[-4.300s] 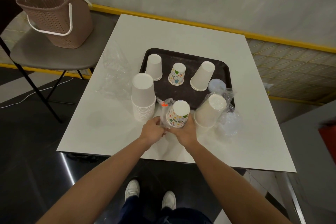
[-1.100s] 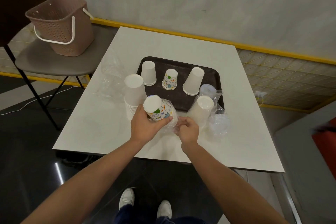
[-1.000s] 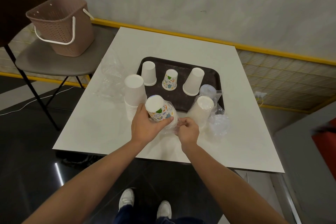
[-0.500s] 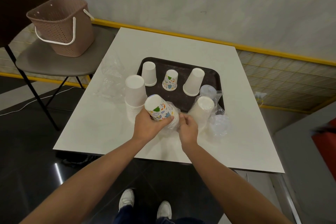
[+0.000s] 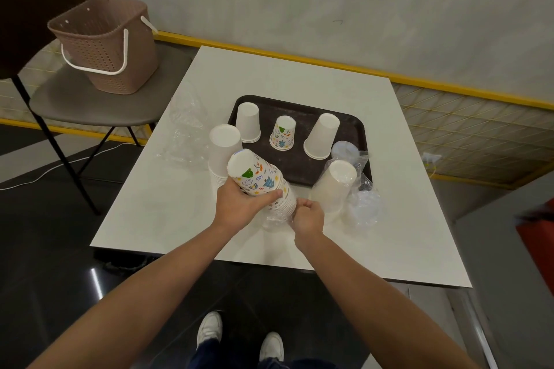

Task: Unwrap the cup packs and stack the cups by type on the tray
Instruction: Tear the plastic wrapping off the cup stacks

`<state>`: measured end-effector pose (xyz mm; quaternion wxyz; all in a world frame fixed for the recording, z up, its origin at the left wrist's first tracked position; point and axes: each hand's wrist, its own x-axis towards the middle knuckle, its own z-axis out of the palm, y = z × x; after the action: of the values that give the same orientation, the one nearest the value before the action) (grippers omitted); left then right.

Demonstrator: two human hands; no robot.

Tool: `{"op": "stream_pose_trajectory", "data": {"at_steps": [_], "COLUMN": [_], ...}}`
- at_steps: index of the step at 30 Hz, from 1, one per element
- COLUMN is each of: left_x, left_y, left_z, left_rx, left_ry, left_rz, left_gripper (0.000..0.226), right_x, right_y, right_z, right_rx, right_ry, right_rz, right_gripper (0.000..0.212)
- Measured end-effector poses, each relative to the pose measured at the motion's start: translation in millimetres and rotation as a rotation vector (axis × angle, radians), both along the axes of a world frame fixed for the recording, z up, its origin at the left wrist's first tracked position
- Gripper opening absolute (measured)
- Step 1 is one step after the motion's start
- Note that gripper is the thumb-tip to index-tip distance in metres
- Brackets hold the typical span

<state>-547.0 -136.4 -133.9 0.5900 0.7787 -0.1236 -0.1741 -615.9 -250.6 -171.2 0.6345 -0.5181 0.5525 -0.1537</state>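
while the left hand (image 5: pixel 239 204) curls round a tilted stack of white paper cups printed with coloured doodles (image 5: pixel 259 178), held over the white bench (image 5: pixel 180 213) near its front edge, the right hand (image 5: pixel 307 216) pinches the clear plastic wrap (image 5: pixel 277 219) bunched at the stack's wide end. on the dark brown rectangular tray (image 5: pixel 356 129) three cups stand upside down: a plain white cup (image 5: pixel 248 121), a small printed cup (image 5: pixel 283 132) and a taller white cup (image 5: pixel 321 135). a wrapped pack of cream cups (image 5: pixel 334 186) sits at the tray's front right corner.

The person is wearing white low sneakers (image 5: pixel 209 329) and dark navy trousers (image 5: pixel 201 358), and is showing bare forearms (image 5: pixel 168 281) right down to the lower edge of view.
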Motion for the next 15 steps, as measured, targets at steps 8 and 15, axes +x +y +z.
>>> {"op": "stream_pose_trajectory", "data": {"at_steps": [8,15], "left_x": [-2.9,-4.7], "left_y": [-0.8,-2.8], "left_z": [-10.7,-9.4], "left_rx": [0.037,0.089], "left_ry": [0.049,0.029], "left_rz": [-0.064,-0.126], "left_gripper": [0.071,0.077], "right_x": [-2.1,-5.8], "right_y": [3.6,6.2], "right_z": [4.7,14.3], "right_rx": [0.082,-0.272], "right_ry": [-0.17,0.028], "right_rz": [0.093,0.238], "right_gripper": [0.031,0.028]}}
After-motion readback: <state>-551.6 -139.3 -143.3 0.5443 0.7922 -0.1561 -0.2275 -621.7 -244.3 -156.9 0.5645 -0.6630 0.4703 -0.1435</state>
